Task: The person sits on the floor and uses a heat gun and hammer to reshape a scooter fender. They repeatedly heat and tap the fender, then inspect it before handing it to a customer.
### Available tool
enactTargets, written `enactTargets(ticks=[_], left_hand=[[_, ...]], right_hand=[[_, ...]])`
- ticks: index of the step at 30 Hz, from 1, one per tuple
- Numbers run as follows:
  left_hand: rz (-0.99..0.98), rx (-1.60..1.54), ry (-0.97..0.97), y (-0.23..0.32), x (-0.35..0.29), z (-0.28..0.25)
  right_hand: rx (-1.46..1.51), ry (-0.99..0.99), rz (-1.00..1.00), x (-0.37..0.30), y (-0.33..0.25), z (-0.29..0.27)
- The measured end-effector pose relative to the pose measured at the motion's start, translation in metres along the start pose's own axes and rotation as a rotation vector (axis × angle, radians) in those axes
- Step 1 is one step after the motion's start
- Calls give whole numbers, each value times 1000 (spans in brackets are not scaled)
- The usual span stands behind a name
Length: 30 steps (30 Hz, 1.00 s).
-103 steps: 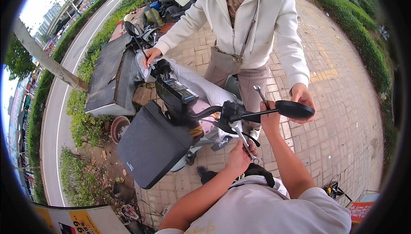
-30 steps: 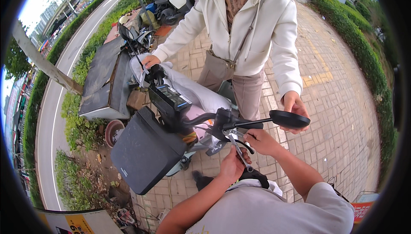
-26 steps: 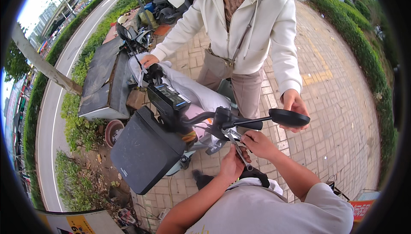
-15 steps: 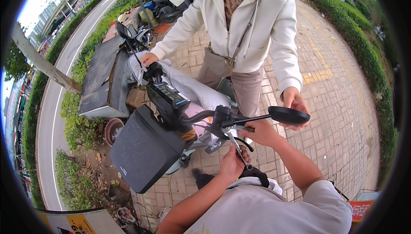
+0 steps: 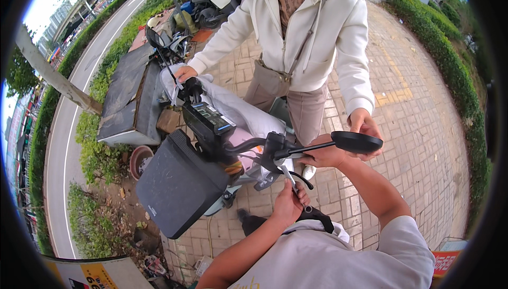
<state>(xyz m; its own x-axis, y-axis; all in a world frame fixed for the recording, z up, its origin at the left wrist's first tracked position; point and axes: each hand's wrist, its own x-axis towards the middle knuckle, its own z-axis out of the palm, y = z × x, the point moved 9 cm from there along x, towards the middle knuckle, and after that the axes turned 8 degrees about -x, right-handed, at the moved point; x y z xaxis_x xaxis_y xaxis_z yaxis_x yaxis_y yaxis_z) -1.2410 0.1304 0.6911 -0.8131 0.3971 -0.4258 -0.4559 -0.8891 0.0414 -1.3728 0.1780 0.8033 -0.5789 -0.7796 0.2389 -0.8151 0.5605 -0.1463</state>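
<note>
My left hand [image 5: 289, 204] is closed on a silver wrench [image 5: 289, 176]. The wrench runs up from my fingers to the base of the mirror stem on the scooter's right handlebar [image 5: 273, 144], and its ring end shows below my hand. My right hand [image 5: 321, 154] is closed just under the mirror stem [image 5: 312, 147], on what looks like the handle of a second silver wrench, mostly hidden by the fingers. The black round mirror [image 5: 357, 142] is held by the other person's hand [image 5: 365, 127]. The brake lever [image 5: 303, 181] curves beside my left hand.
A person in a white hooded jacket [image 5: 338, 30] stands across the scooter, one hand on the far grip. A black front box [image 5: 182, 183] and a display [image 5: 209, 118] sit left of my hands. Paving, a planter pot [image 5: 141, 161], hedges and a metal box [image 5: 124, 98] surround us.
My right hand has moved slightly up and away from me, along the mirror stem. My left hand stays nearly in place with the wrench tilted a little differently. The other person barely moves.
</note>
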Motion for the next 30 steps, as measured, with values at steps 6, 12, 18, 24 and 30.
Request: enactTargets(ticks=[6, 12, 18, 24, 30], left_hand=[[4, 57, 42, 2, -5, -1], [57, 132, 96, 2, 1, -13], [-61, 176, -13, 0, 0, -25], [-43, 157, -29, 0, -1, -19], [-16, 144, -56, 2, -5, -8]], right_hand=[[210, -67, 190, -22, 1, -8], [1424, -224, 804, -83, -67, 21], [1909, -160, 993, -89, -124, 45], [1853, -95, 1022, -94, -116, 41], [1934, -14, 1063, -93, -119, 46]])
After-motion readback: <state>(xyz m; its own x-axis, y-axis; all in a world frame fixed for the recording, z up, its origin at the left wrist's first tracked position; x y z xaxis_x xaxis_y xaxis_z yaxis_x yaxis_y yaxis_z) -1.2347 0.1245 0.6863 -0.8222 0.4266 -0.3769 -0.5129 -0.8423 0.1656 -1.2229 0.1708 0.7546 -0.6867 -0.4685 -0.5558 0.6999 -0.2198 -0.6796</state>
